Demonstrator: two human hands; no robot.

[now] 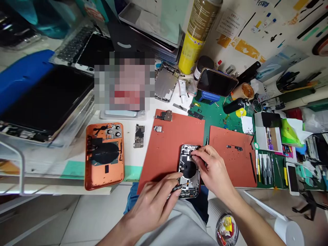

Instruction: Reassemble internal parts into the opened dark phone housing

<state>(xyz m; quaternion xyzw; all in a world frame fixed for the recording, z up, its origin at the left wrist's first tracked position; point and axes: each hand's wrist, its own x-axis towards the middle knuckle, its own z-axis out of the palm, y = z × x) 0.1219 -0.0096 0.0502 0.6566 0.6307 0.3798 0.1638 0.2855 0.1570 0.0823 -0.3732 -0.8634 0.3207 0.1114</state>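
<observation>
An opened phone [190, 169], its inside facing up, lies at the near edge of the red mat with a round black pad in its middle. My left hand [160, 196] is closed around a slim screwdriver [176, 188] whose thin tip lies over the phone's lower part. Its forefinger reaches the phone's left edge. At the phone's upper right, thumb and forefinger of my right hand [211, 164] are pinched together over the inner parts; what is between them is hidden. An orange phone back housing [102, 177] and a circuit board [139, 136] lie to the left.
A camera module [167, 115] and a small metal part [158, 128] rest on the red mat [176, 140]. Small parts lie on a second red mat [222, 160] to the right. Behind stand a phone on a blue holder [208, 96] and a yellow spray can [191, 49].
</observation>
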